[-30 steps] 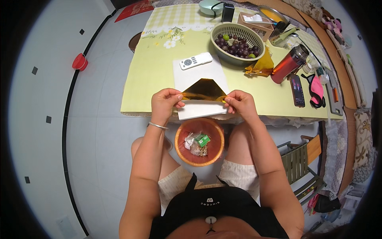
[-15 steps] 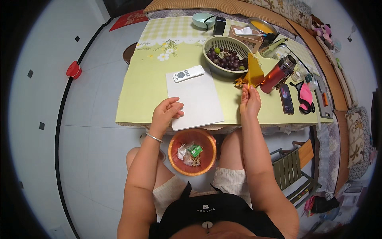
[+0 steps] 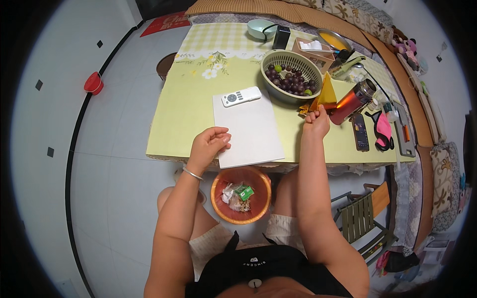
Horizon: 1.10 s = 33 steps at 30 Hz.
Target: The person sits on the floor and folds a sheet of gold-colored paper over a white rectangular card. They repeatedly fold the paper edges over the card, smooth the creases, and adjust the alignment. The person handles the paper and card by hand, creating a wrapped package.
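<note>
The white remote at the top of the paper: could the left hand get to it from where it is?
Probably yes. The left hand rests on the near edge of the white paper, and only bare paper lies between it and the remote.

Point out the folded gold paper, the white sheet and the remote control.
folded gold paper (image 3: 326,92), head view: middle of its upright triangle.
white sheet (image 3: 248,130), head view: bare centre of the page.
remote control (image 3: 241,96), head view: middle of its white body.

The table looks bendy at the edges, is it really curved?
In the head view the fisheye lens bows the table edges and floor lines; black corners ring the picture. Light is even, and the white paper by the left hand stays sharp.
</note>
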### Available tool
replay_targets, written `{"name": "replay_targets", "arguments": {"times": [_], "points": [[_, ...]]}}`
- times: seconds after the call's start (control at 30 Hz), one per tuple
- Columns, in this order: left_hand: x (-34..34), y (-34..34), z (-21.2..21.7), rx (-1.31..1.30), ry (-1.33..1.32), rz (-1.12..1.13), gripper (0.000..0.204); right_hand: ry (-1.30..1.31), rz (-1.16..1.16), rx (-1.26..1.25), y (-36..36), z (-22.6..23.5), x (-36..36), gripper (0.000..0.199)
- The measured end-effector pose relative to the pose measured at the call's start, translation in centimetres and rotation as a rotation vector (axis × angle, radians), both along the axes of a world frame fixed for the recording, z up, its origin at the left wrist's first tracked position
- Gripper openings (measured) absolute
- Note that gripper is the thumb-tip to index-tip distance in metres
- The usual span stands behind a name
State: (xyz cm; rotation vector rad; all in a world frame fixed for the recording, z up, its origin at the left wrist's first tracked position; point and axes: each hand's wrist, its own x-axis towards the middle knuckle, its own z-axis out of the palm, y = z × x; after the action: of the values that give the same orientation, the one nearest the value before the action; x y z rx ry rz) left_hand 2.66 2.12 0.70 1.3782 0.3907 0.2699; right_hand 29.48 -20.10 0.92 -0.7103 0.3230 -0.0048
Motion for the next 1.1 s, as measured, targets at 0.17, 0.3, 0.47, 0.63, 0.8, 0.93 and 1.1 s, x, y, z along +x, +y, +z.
{"name": "replay_targets", "arguments": {"times": [0.17, 0.3, 0.47, 0.63, 0.8, 0.93, 1.1], "points": [[0.0, -0.4, -0.1, 0.013, -0.005, -0.010, 0.033, 0.071, -0.017, 0.018, -0.7, -1.7, 2.1, 0.010], [0.0, -0.6, -0.2, 0.038, 0.001, -0.002, 0.031, 0.104, -0.022, -0.060, 0.1, -1.3, 0.9, 0.009], [0.3, -0.9, -0.2, 0.051, -0.006, 0.004, 0.030, 0.075, 0.122, -0.155, -0.4, -1.5, 0.7, 0.016], [0.1, -0.8, -0.2, 0.034, -0.017, 0.018, 0.030, 0.079, 0.204, -0.167, -1.3, -0.5, -1.8, 0.018], [-0.1, -1.0, -1.3, 0.289, -0.049, 0.061, 0.028, -0.175, 0.088, -0.377, -1.7, 0.1, -1.6, 0.011], [-0.3, -2.1, -0.6, 0.592, -0.116, 0.100, 0.029, -0.174, 0.190, -0.374, -1.5, 0.0, -1.9, 0.014], [-0.2, -2.7, 0.7, 1.062, -0.200, -0.007, 0.037, -0.370, 0.319, -0.561, 0.7, -0.2, -4.2, 0.011]]}}
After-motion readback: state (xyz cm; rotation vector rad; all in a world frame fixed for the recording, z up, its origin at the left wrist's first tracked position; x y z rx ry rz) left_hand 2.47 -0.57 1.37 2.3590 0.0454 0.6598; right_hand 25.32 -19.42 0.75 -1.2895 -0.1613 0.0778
